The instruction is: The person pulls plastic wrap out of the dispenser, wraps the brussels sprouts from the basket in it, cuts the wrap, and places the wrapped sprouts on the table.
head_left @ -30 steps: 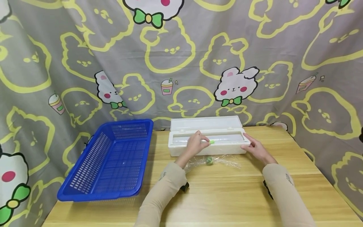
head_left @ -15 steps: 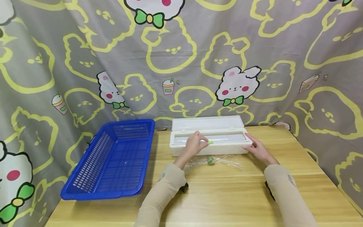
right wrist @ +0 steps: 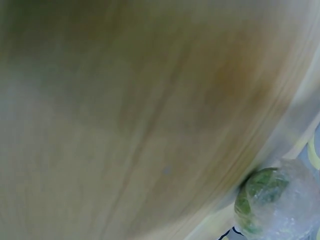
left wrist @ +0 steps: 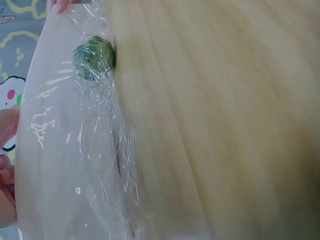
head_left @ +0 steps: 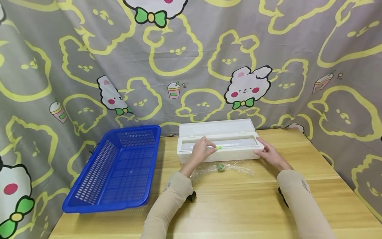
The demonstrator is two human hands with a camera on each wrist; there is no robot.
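Observation:
A long white cling film dispenser [head_left: 221, 156] has its lid [head_left: 217, 127] raised and a roll of film inside. My left hand [head_left: 200, 151] pinches the small green slide cutter [head_left: 219, 147] on its front top edge. My right hand [head_left: 270, 155] grips the dispenser's right end, thumb at the front and fingers at the top corner. Clear cling film [left wrist: 95, 130] hangs down the front face onto the table. Wrapped in it lies a small round green item [head_left: 220, 167], resembling a leafy vegetable; the right wrist view also shows this green bundle [right wrist: 260, 197].
A blue plastic basket [head_left: 146, 176] with perforated sides stands on the left of the wooden table [head_left: 244, 205]. Behind the dispenser hangs a grey curtain [head_left: 206, 73] with yellow cartoon outlines.
My left hand has slid the green cutter a little to the left along the dispenser. My right hand keeps its grip on the right end. The head view has shifted slightly.

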